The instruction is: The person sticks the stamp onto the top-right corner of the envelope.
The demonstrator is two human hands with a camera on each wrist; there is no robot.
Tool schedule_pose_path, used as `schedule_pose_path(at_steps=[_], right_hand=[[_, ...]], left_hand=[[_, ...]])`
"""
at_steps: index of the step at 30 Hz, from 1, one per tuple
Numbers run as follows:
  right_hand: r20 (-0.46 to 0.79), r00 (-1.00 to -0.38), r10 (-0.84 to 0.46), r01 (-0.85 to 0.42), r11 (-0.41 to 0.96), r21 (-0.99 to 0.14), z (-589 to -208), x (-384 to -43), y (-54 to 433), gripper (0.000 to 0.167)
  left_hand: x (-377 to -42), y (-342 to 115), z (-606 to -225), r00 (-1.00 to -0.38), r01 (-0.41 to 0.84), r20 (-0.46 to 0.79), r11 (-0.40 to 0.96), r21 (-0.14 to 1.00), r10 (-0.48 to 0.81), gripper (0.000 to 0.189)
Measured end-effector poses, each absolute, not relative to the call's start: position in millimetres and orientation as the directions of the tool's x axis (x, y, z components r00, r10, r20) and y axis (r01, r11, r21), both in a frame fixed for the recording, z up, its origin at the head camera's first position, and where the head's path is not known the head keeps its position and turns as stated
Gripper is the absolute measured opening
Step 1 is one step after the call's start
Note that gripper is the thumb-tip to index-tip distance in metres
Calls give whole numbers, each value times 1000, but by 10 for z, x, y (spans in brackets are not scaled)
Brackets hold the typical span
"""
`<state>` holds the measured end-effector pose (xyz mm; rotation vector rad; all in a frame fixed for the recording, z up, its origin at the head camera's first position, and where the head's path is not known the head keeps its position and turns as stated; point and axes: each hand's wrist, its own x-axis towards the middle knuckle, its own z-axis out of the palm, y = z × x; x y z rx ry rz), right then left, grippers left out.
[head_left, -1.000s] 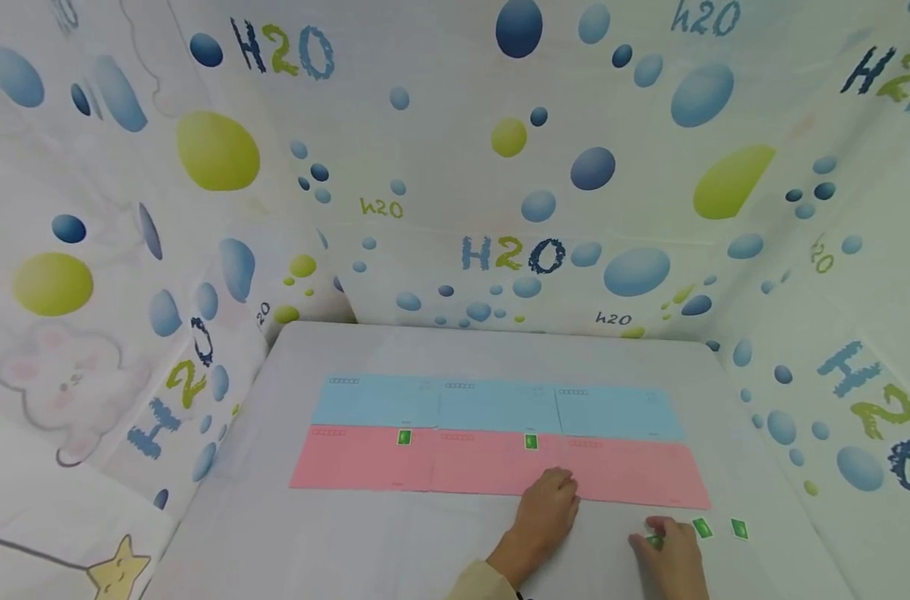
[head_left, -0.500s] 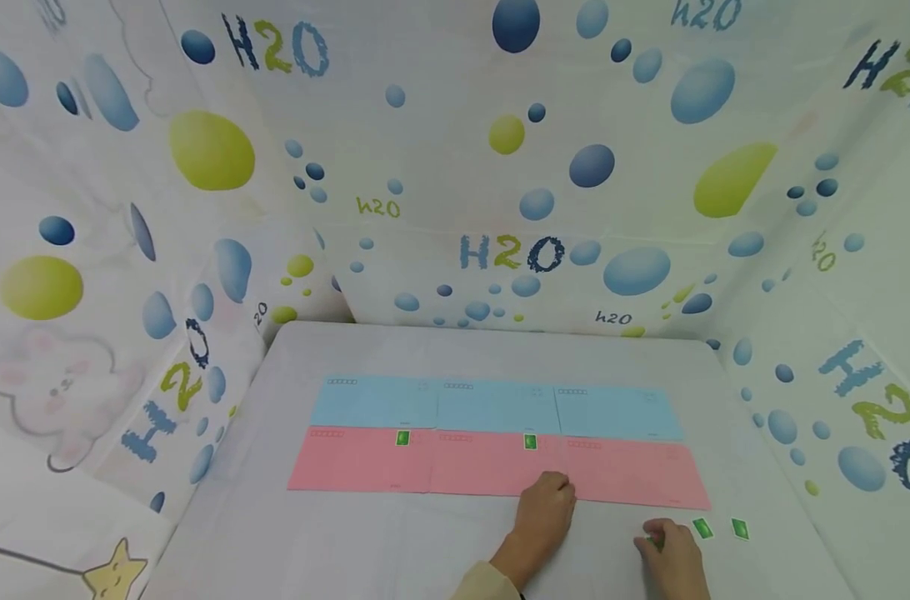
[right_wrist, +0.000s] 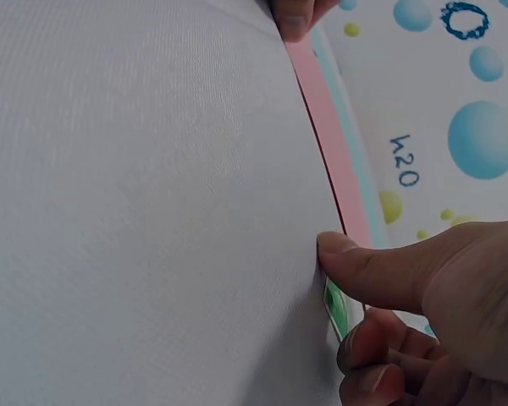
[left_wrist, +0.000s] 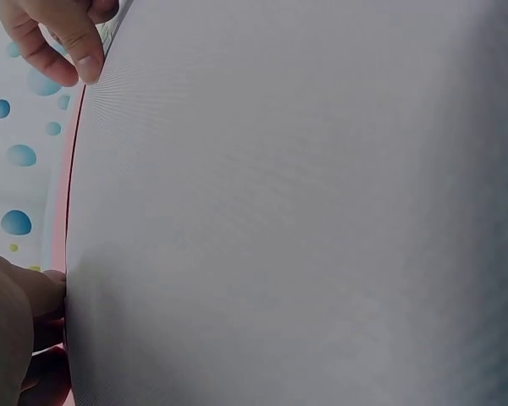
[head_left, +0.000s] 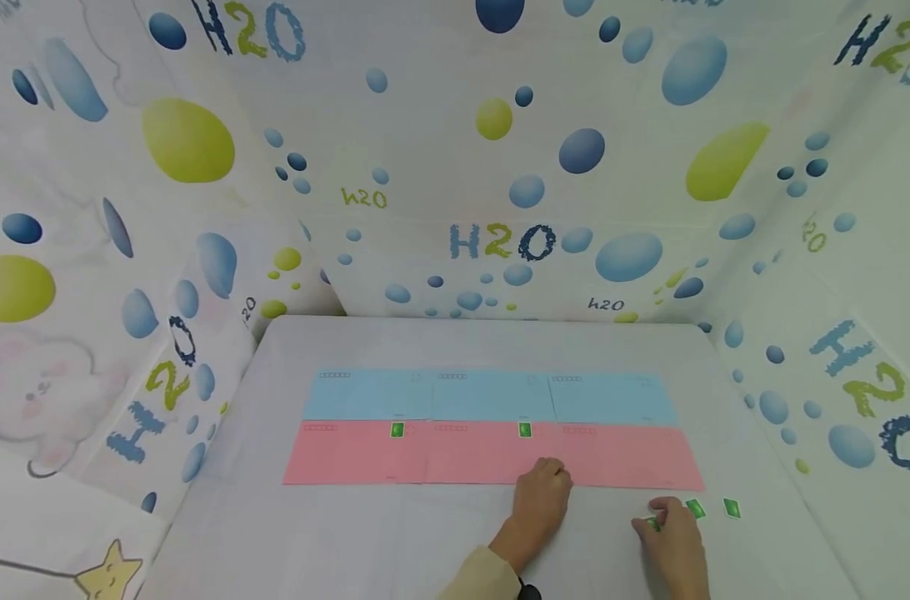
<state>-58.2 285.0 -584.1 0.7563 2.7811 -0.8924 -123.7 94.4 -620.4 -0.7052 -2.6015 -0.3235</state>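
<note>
My right hand (head_left: 676,537) is over the white table in front of the right pink envelope. Its thumb and forefinger pinch the edges of a small green stamp (right_wrist: 337,311), partly hidden in the head view. My left hand (head_left: 541,500) rests with loosely bent fingers at the front edge of the pink envelopes, near where the middle pink envelope (head_left: 477,458) meets the right pink envelope (head_left: 627,458). Two more green stamps lie just beyond the right hand, a nearer stamp (head_left: 695,508) and a farther stamp (head_left: 732,508).
Behind the pink row lies a row of blue envelopes (head_left: 492,396). One green stamp (head_left: 397,429) is on the left pink envelope (head_left: 350,454), another stamp (head_left: 525,429) on the middle one. White curtain (head_left: 425,150) with bubbles encloses the white table (head_left: 275,542).
The head view has shifted slightly, so everything sits a little higher in it. Both hands stay nearly in place; the right fingers have shifted slightly around the stamp.
</note>
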Motion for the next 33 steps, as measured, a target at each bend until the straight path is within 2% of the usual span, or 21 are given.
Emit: schedule_pose_path(at_steps=[5,18,22,29,33], right_hand=[[-246,-854,459,514,665,-542,-5847,-559,2894,55],[-276,-866,418,500,692,-520,-5860,-590,2979,22],[-282,-865,415,501,693,-518,-5866,-592,2982,22],[-298,-857,419,514,681,-522,-5866,-550,2981,37],[-285,-874,392,485,706,-516,-5849,-560,2974,30]], left_hand=[[-1241,942,-6188,-786,520,462,844,133,412,9],[-1239,945,-6160,-803,510,437,847,151,406,11],[-1230,947,-6135,-811,508,419,847,157,409,11],[-1221,945,-6148,-809,506,433,846,166,399,11],[-1224,936,-6165,-810,508,436,841,187,393,11]])
